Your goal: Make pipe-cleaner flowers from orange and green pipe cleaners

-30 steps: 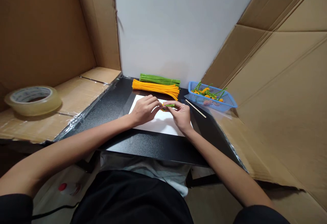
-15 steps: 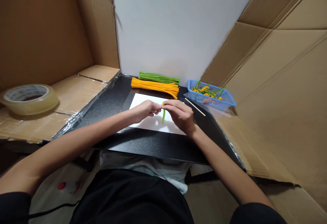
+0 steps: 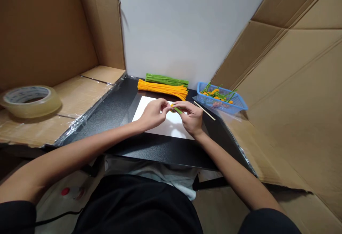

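Note:
My left hand [image 3: 152, 114] and my right hand [image 3: 189, 117] meet above a white sheet of paper [image 3: 145, 107]. Their fingertips pinch a short green pipe cleaner [image 3: 177, 110] with a small orange tuft [image 3: 172, 106] at its end, partly hidden by my fingers. Just beyond my hands lies a bundle of orange pipe cleaners [image 3: 162, 89], and behind that a bundle of green ones [image 3: 167, 80]. Both bundles sit on the black table [image 3: 107, 127].
A blue plastic basket [image 3: 216, 105] holding green-stemmed orange pieces stands at the table's back right. A thin wooden stick [image 3: 204, 110] lies next to it. A roll of clear tape [image 3: 29, 102] rests on the cardboard ledge [image 3: 80, 98] at left. Cardboard walls flank the table.
The green pipe cleaner hung straight down half a second ago. Now it slants toward my right hand, gripped between both hands' fingers, and my hands sit closer together.

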Tool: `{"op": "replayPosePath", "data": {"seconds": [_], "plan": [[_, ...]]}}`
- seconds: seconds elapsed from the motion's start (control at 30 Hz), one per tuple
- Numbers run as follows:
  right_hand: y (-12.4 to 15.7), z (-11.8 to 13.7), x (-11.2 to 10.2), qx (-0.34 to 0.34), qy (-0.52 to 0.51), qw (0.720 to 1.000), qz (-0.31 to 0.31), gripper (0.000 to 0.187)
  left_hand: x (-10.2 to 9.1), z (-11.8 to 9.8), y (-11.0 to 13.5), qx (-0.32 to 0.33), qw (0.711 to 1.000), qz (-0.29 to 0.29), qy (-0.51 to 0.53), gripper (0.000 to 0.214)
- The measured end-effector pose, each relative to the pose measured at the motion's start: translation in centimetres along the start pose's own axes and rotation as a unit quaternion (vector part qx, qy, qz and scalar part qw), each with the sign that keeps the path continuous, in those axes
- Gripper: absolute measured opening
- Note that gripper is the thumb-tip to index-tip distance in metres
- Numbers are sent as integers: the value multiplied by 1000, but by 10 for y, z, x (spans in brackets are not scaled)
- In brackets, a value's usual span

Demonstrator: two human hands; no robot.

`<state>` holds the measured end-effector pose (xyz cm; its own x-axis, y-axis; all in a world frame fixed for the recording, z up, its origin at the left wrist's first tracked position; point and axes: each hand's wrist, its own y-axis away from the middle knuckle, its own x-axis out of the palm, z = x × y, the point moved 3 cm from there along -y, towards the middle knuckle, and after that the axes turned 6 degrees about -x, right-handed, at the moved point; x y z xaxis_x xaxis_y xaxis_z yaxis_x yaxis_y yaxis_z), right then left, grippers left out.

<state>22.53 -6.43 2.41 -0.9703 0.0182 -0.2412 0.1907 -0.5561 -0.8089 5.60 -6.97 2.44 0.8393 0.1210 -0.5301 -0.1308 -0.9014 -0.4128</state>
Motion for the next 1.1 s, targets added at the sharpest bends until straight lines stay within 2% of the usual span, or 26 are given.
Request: {"op": "replayPosePath", "data": {"seconds": [0.1, 0.2, 0.3, 0.4, 0.53, 0.7, 0.9, 1.1], "plan": [[2, -1, 2, -8, 25, 1000, 13, 8, 3, 9, -2, -68, 995, 38, 61, 23], [4, -6, 3, 35, 21, 999, 10, 9, 8, 18, -3, -66, 987, 48, 139, 26], [6, -12, 4, 100, 6, 994, -32, 18, 16, 23, -1, -82, 962, 40, 257, 28], [7, -13, 5, 129, 4, 990, -63, 29, 23, 21, 2, -88, 932, 44, 349, 36], [6, -14, 10, 136, -37, 989, -41, 39, 20, 20, 0, -101, 916, 14, 389, 40], [7, -16, 13, 153, -81, 985, -3, 36, 11, 24, -4, -138, 898, -10, 417, 41], [9, -8, 11, 89, 12, 996, 10, 23, 12, 20, -1, -112, 900, -7, 421, 43], [8, 0, 11, -46, 128, 989, 61, 14, 12, 26, -3, -143, 878, -13, 456, 40]]}}
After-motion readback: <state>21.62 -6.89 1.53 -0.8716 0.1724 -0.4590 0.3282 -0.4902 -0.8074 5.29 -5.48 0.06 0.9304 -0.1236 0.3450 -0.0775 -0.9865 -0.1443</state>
